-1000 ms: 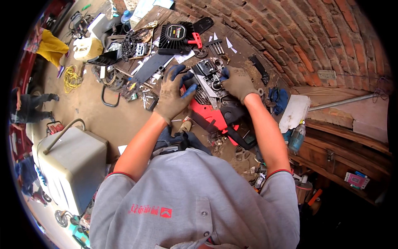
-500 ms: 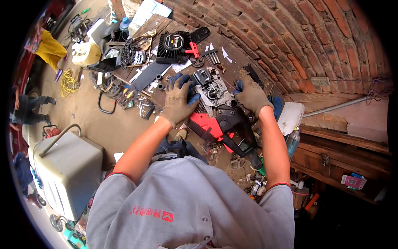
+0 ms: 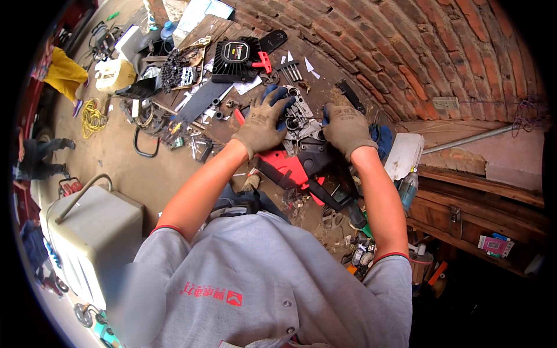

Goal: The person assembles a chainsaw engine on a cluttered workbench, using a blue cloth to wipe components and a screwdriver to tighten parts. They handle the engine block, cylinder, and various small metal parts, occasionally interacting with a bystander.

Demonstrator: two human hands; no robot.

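Observation:
A partly dismantled chainsaw (image 3: 285, 167), red and black with bare grey metal workings (image 3: 299, 111) showing at its far end, rests on the wooden bench between my hands. My left hand (image 3: 262, 124), in a grey-brown glove with blue fingers, grips its left side, fingers curled over the metal. On the opposite side my right hand (image 3: 348, 129), gloved alike, holds the saw body; its fingertips bend inward and are partly hidden. The black rear handle (image 3: 342, 200) points toward me. Beyond lies a black finned starter cover (image 3: 235, 58) with a red pull handle (image 3: 264, 60).
A guide bar (image 3: 203, 104), a heap of saw chain (image 3: 177, 69) and several small tools (image 3: 290, 71) lie across the bench (image 3: 325, 75). A brick wall (image 3: 406, 58) rises behind it. Left stand a white box (image 3: 98, 232) and two people; right, a plastic bottle (image 3: 408, 188).
Both hands have shifted on the chainsaw: the left moved right and over the metal workings, the right slightly left. The saw has turned a little and stays on the bench.

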